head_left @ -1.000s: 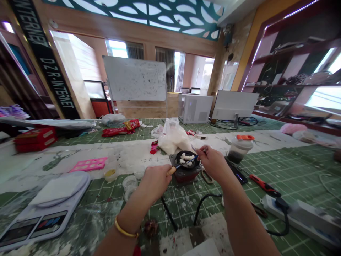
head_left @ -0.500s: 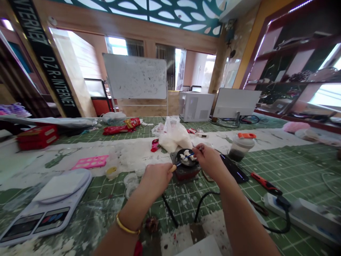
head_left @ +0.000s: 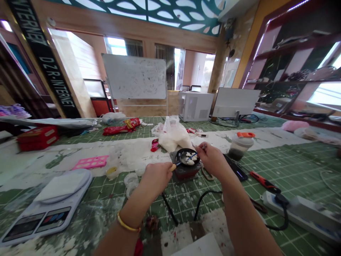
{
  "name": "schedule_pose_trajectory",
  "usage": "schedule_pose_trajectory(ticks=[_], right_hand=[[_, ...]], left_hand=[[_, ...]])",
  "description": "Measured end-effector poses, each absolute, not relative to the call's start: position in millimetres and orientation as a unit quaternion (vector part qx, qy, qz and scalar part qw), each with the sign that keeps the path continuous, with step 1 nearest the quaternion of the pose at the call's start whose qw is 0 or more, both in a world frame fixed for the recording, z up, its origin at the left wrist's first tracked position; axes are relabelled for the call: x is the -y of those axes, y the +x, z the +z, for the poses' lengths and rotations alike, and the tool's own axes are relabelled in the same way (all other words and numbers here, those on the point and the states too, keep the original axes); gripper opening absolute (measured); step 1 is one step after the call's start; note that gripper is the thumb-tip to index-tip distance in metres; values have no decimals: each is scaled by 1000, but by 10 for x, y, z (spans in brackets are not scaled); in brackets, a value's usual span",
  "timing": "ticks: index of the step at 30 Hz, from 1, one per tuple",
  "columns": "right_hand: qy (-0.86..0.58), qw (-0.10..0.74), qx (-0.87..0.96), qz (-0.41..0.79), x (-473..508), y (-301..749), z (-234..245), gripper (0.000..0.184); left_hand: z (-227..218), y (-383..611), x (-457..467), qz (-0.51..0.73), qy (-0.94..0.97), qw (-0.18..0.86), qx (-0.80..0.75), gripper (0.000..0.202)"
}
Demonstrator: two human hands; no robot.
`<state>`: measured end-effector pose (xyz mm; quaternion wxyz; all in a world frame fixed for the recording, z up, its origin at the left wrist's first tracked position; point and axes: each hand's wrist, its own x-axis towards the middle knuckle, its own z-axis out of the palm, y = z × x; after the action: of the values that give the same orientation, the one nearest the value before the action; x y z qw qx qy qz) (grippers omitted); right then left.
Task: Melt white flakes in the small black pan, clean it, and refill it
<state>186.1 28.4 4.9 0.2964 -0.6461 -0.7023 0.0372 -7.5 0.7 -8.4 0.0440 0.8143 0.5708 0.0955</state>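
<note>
My left hand [head_left: 157, 176] is closed around the light wooden handle [head_left: 173, 167] of a small black pan [head_left: 181, 162]. The pan rests on a small dark hot plate [head_left: 186, 174]. Inside it lie white lumps [head_left: 190, 161], mostly toward the right side. In my right hand [head_left: 211, 160], fingers pinched together, is a thin blue stick [head_left: 193, 155] whose end reaches into the pan among the lumps. Just behind the pan stands a clear plastic bag [head_left: 174, 137] filled with white material.
A kitchen scale [head_left: 57, 199] and a pink mould [head_left: 90, 161] lie to the left. Small clear cups [head_left: 130, 181] stand near my left hand. To the right are a lidded plastic jar [head_left: 239, 147], a red-black cutter [head_left: 265, 182] and a power strip [head_left: 298, 213]. Black cables cross the green mat.
My right hand has shifted slightly with the stick. The white lumps have moved to the pan's right side, baring its left part. My left hand stays on the handle.
</note>
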Motion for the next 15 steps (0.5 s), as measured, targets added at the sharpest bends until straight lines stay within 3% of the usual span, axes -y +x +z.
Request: schedule_pose_trajectory(ticks=[15], right_hand=[[-650,245,719,-20,-252,1860,66,21]], left_hand=[[-128,-35,-7,101,809,49,-576,24]])
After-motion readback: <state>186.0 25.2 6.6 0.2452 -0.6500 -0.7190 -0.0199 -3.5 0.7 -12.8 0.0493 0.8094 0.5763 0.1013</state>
